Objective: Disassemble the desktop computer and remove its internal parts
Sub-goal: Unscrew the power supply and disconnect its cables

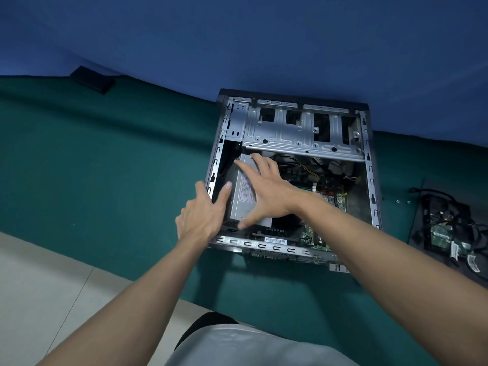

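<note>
Green cloth covers the tabletop (105, 167), which runs back to a blue backdrop (237, 35). The computer case (368, 165) lies on its side with the open face up and its far end touching the backdrop.

Inside the case, the grey power supply (239, 204) sits along the left wall, with a dark gap between it and that wall. The perforated drive cage (285, 133) spans the far end of the case, just beyond the power supply. A bundle of cables (298, 167) lies between the cage and the green motherboard (330, 196), which fills the right part of the case floor.

The left hand (203, 215) straddles the case's left rail near its near corner. Its thumb is outside the rail, and its straight fingers are inside against the side of the power supply. It is released, clasping nothing. The right hand (266, 186) lies spread on top of the power supply. Its fingers are straight and reach toward the far edge, and its thumb is at the near edge. It presses rather than clenches.

Left of the case the cloth is bare up to a small black box (92, 79) by the backdrop, well apart from the case. Right of the case, a dark panel (420, 207) lies near the wall and carries a removed drive (441, 233) with tangled black cables. Pale tiled floor (39, 286) shows past the tabletop's near left edge.
</note>
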Tool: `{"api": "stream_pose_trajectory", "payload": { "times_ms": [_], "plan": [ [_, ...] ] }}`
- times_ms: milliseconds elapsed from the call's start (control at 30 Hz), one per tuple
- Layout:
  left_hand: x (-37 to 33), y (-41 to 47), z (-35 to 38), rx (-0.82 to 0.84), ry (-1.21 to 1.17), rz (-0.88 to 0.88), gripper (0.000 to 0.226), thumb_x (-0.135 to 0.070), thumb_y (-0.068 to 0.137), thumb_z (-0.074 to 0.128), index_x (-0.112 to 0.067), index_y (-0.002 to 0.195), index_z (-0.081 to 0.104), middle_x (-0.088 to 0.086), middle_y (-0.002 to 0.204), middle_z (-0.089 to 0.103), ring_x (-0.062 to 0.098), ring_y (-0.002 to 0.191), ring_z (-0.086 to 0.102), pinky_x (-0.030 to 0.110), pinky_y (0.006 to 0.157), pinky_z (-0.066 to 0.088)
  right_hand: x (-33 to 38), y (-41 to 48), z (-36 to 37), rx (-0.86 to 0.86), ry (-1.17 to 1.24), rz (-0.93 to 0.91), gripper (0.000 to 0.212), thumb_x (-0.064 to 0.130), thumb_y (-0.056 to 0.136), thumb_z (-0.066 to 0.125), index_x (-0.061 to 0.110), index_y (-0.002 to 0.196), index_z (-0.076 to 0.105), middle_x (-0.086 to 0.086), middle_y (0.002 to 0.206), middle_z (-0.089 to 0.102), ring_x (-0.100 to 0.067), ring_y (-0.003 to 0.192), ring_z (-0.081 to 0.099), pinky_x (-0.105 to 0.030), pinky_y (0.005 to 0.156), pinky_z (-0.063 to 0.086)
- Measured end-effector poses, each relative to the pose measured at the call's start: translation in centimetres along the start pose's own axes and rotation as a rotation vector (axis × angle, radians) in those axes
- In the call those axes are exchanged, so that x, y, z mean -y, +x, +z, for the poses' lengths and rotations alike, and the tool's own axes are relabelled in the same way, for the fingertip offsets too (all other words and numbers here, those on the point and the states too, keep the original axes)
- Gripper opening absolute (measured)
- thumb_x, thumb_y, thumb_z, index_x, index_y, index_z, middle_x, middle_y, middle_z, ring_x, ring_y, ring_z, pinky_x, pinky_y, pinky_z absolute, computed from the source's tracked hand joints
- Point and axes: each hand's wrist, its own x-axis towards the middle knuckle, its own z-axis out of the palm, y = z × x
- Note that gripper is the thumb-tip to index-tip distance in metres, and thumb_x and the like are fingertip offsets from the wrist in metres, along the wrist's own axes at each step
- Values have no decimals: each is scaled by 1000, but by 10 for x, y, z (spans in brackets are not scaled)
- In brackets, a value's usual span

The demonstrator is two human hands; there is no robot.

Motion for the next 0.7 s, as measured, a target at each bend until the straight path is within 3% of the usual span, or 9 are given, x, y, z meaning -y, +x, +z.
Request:
{"api": "stream_pose_trajectory", "payload": {
  "times_ms": [67,133,167,267,367,467,567,633,700],
  "plan": [
    [-1,-1,0,-25,56,10,72,-80,82,21,-20,120,33,15,100,65,34,83,54,40,71,31,1,4,-2,-75,267,68,94,60,69,72,37,146,22,4,155,2,-19,142,-10,-56,112,15],
    [-5,-3,-1,-33,80,0,67,-81,80,23,-21,109,32,10,88,62,30,75,46,39,68,31,11,12,7,-296,440,190,51,50,82,65,37,127,44,0,145,21,-22,139,5,-47,110,21],
    [-6,-4,-1,-34,85,-5,67,-83,77,23,-22,104,30,7,81,56,29,72,45,39,67,30,20,16,15,-406,430,275,41,44,83,65,39,118,45,-1,140,23,-24,135,10,-46,105,26],
    [-5,-6,-3,-30,102,-3,68,-87,71,26,-23,95,26,-1,74,43,29,70,44,39,65,31,44,22,33,-578,335,570,67,26,72,72,49,119,31,-5,143,11,-33,127,13,-48,88,42],
    [-2,-5,-3,-6,77,25,56,-73,74,37,-23,95,24,0,80,45,29,71,44,38,67,31,41,20,32,-518,562,841,102,38,65,78,45,139,9,-15,140,26,-39,115,41,-48,86,46],
    [1,-3,-3,-3,27,42,46,-64,78,37,-23,97,24,4,84,55,30,72,46,39,67,33,31,9,24,-468,715,867,113,45,62,82,36,145,5,-15,126,52,-34,95,61,-46,82,53],
    [3,-1,-2,-11,-1,56,50,-64,85,31,-20,109,32,12,98,64,31,77,50,40,70,34,29,-6,15,-525,740,857,115,47,59,83,32,147,10,-9,118,59,-25,82,62,-36,66,52],
    [3,0,-3,10,-48,68,62,-67,88,27,-18,125,32,15,110,64,34,89,56,42,74,34,29,-21,6,-609,818,830,117,46,56,83,30,148,13,-3,121,58,-22,88,58,-32,67,45],
    [2,0,-6,51,-161,76,69,-69,90,24,-20,138,29,15,124,59,36,106,56,44,82,37,29,-39,-5,-701,951,792,118,45,50,82,29,148,19,1,123,56,-25,102,55,-38,84,45]
  ]
}}
